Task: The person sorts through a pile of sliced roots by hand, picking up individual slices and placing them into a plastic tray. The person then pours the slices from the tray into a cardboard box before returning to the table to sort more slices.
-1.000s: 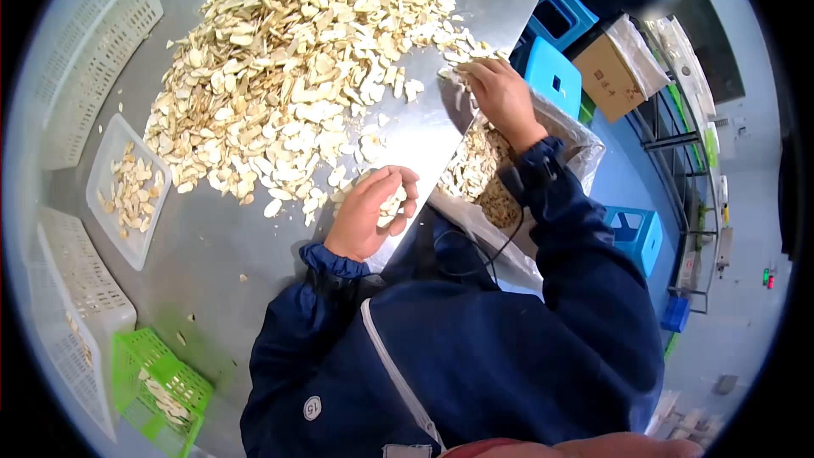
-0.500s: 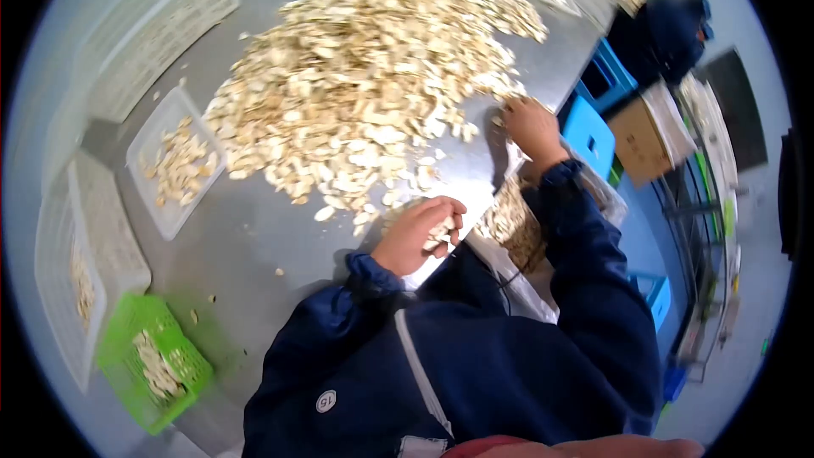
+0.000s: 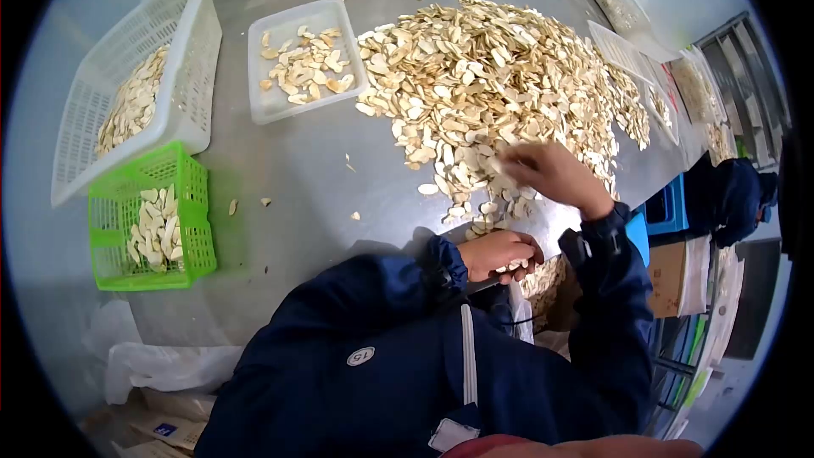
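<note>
A broad pile of pale dried slices [image 3: 500, 68] lies on the metal table [image 3: 314, 170]. My left hand [image 3: 502, 256] is at the table's near edge, its fingers curled round several slices. Over the near side of the pile is my right hand [image 3: 551, 171], palm down; its fingertips are blurred, and whether they hold a slice is hidden. Just below my left hand, an open bag of small pieces [image 3: 543, 288] shows past the table edge.
A shallow white tray [image 3: 309, 108] with slices stands left of the pile. Further left are a white basket [image 3: 193, 76] and a green basket [image 3: 199, 233], both holding slices. At right are blue crates, a cardboard box [image 3: 666, 276] and a person in dark clothing [image 3: 729, 195].
The view has turned, so the baskets show more fully. My right hand has moved from the table's right edge onto the near side of the pile. My left hand still holds slices.
</note>
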The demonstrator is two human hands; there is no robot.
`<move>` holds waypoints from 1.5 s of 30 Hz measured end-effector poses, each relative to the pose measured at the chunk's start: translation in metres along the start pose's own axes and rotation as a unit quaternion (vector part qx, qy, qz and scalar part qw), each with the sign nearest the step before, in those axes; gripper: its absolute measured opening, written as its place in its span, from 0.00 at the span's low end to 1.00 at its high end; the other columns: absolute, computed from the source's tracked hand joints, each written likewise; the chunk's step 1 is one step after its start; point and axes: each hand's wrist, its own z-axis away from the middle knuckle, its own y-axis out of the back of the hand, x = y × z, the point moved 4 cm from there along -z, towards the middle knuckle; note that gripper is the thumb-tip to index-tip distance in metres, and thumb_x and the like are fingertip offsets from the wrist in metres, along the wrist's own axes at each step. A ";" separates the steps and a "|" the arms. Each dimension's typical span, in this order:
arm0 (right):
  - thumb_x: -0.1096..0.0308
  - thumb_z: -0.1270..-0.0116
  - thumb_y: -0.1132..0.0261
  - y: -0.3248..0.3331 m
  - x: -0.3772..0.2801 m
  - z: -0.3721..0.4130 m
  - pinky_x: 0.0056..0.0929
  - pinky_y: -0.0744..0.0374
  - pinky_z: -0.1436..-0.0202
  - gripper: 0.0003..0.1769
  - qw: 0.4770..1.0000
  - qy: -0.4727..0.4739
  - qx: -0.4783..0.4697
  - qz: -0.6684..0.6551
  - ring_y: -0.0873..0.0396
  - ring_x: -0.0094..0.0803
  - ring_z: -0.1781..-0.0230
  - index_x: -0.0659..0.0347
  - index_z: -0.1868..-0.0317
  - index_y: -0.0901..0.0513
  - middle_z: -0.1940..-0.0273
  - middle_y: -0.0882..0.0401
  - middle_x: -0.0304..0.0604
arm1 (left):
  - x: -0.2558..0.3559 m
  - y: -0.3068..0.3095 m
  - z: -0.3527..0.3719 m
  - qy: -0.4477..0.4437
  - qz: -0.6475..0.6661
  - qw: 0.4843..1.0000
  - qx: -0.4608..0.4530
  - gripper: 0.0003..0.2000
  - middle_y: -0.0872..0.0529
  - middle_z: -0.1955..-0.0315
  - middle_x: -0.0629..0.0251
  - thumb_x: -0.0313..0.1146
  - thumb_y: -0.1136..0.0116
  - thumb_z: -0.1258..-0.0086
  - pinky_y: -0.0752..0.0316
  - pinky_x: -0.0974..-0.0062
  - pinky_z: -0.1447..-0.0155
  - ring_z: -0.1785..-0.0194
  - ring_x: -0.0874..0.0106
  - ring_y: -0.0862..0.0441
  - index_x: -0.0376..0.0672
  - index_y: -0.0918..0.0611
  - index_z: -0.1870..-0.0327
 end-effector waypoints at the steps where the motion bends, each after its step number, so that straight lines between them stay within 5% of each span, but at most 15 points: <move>1: 0.60 0.19 0.36 -0.002 -0.016 -0.016 0.33 0.17 0.57 0.18 0.995 -0.040 0.023 -0.090 0.11 0.29 0.61 0.61 0.38 0.14 0.60 0.09 0.49 | -0.003 0.002 -0.001 -0.003 -0.003 1.000 0.003 0.12 0.16 0.65 0.68 0.35 0.50 0.16 0.30 0.78 0.75 0.69 0.78 0.19 0.39 0.16 0.50; 3: 0.64 0.17 0.39 -0.005 -0.037 -0.039 0.31 0.15 0.45 0.24 0.924 0.083 0.150 -0.343 0.12 0.27 0.46 0.61 0.25 0.24 0.45 0.11 0.50 | -0.006 0.003 -0.003 -0.014 -0.009 1.000 0.009 0.11 0.16 0.67 0.70 0.34 0.50 0.17 0.30 0.78 0.75 0.70 0.78 0.19 0.40 0.16 0.50; 5: 0.66 0.17 0.38 0.005 -0.057 -0.045 0.30 0.17 0.38 0.22 0.904 0.131 0.191 -0.359 0.14 0.28 0.42 0.60 0.27 0.22 0.39 0.14 0.50 | 0.001 0.001 0.004 -0.013 -0.025 1.000 0.003 0.14 0.16 0.62 0.67 0.36 0.50 0.15 0.29 0.80 0.74 0.69 0.78 0.19 0.37 0.15 0.48; 8: 0.68 0.19 0.37 0.003 -0.042 -0.028 0.35 0.18 0.35 0.22 0.977 0.086 0.160 -0.114 0.16 0.36 0.38 0.61 0.27 0.22 0.34 0.17 0.47 | 0.004 -0.005 0.007 -0.012 -0.060 0.998 -0.012 0.13 0.17 0.64 0.67 0.36 0.49 0.16 0.29 0.81 0.74 0.70 0.79 0.20 0.36 0.16 0.48; 11: 0.62 0.26 0.30 -0.027 -0.007 0.009 0.45 0.19 0.34 0.21 0.968 0.161 0.162 0.100 0.18 0.51 0.36 0.52 0.34 0.16 0.37 0.16 0.48 | 0.006 -0.010 0.011 0.047 -0.142 0.985 -0.088 0.13 0.18 0.64 0.66 0.35 0.50 0.16 0.31 0.83 0.75 0.71 0.80 0.21 0.35 0.17 0.49; 15: 0.58 0.30 0.27 -0.067 0.026 0.069 0.45 0.22 0.30 0.22 0.958 0.162 0.136 0.194 0.22 0.44 0.31 0.50 0.37 0.16 0.35 0.18 0.43 | -0.004 -0.012 0.009 0.055 -0.159 0.973 -0.160 0.12 0.17 0.63 0.65 0.34 0.53 0.15 0.31 0.85 0.75 0.72 0.82 0.22 0.35 0.20 0.49; 20: 0.71 0.32 0.29 -0.060 0.075 0.116 0.45 0.19 0.37 0.17 0.941 0.012 0.272 0.201 0.16 0.49 0.41 0.53 0.43 0.12 0.41 0.14 0.45 | 0.001 -0.011 0.010 0.066 -0.126 0.983 -0.117 0.11 0.17 0.62 0.65 0.33 0.53 0.15 0.31 0.86 0.74 0.70 0.81 0.22 0.35 0.21 0.47; 27: 0.62 0.28 0.31 -0.047 0.092 0.080 0.43 0.21 0.33 0.20 0.906 -0.091 0.364 0.195 0.21 0.48 0.35 0.48 0.36 0.16 0.37 0.17 0.47 | 0.006 -0.010 0.011 0.076 -0.085 0.991 -0.070 0.11 0.17 0.62 0.62 0.31 0.54 0.16 0.32 0.83 0.74 0.71 0.78 0.22 0.35 0.21 0.47; 30: 0.60 0.28 0.31 -0.049 0.109 0.077 0.42 0.21 0.33 0.18 0.910 -0.088 0.339 0.220 0.22 0.47 0.32 0.47 0.39 0.13 0.37 0.17 0.48 | 0.005 -0.008 0.012 0.067 -0.063 0.995 -0.047 0.11 0.17 0.62 0.60 0.31 0.54 0.16 0.33 0.84 0.76 0.71 0.77 0.23 0.35 0.21 0.47; 33: 0.60 0.28 0.30 -0.046 0.096 0.094 0.42 0.19 0.35 0.15 0.966 0.016 0.215 0.141 0.20 0.49 0.34 0.49 0.43 0.10 0.35 0.18 0.50 | 0.007 -0.006 0.011 0.053 -0.040 0.996 -0.055 0.11 0.17 0.62 0.60 0.31 0.54 0.16 0.33 0.83 0.76 0.71 0.77 0.23 0.35 0.21 0.47; 34: 0.62 0.29 0.30 -0.046 0.098 0.107 0.43 0.17 0.38 0.13 0.963 -0.084 0.251 0.046 0.16 0.50 0.40 0.51 0.47 0.09 0.36 0.16 0.50 | 0.007 -0.006 0.011 0.052 -0.041 0.996 -0.055 0.11 0.17 0.62 0.61 0.31 0.54 0.16 0.32 0.83 0.76 0.71 0.78 0.23 0.35 0.21 0.47; 37: 0.63 0.29 0.30 -0.040 0.111 0.129 0.43 0.16 0.39 0.13 0.927 -0.146 0.319 0.130 0.13 0.52 0.45 0.52 0.46 0.09 0.38 0.14 0.49 | 0.007 -0.007 0.010 0.054 -0.042 0.996 -0.052 0.11 0.17 0.63 0.61 0.31 0.54 0.16 0.32 0.84 0.76 0.70 0.78 0.22 0.35 0.21 0.47; 41: 0.64 0.29 0.30 -0.043 0.096 0.106 0.43 0.16 0.41 0.15 0.930 -0.118 0.344 0.052 0.14 0.51 0.45 0.55 0.44 0.11 0.43 0.13 0.49 | 0.007 -0.008 0.010 0.061 -0.043 0.996 -0.046 0.11 0.17 0.63 0.61 0.31 0.54 0.16 0.32 0.84 0.76 0.69 0.79 0.22 0.35 0.21 0.47; 43: 0.65 0.28 0.30 -0.048 0.092 0.082 0.43 0.17 0.40 0.19 0.933 -0.072 0.341 0.086 0.16 0.52 0.44 0.56 0.39 0.14 0.41 0.14 0.50 | 0.007 -0.007 0.010 0.058 -0.045 0.996 -0.041 0.11 0.17 0.63 0.62 0.32 0.53 0.16 0.32 0.84 0.76 0.69 0.79 0.22 0.35 0.21 0.47; 45: 0.64 0.29 0.30 -0.056 0.095 0.064 0.42 0.18 0.42 0.15 0.912 -0.041 0.381 0.149 0.15 0.49 0.48 0.56 0.44 0.12 0.46 0.12 0.47 | 0.007 -0.006 0.010 0.053 -0.047 0.997 -0.039 0.11 0.17 0.63 0.62 0.32 0.53 0.16 0.32 0.84 0.76 0.69 0.78 0.22 0.35 0.20 0.47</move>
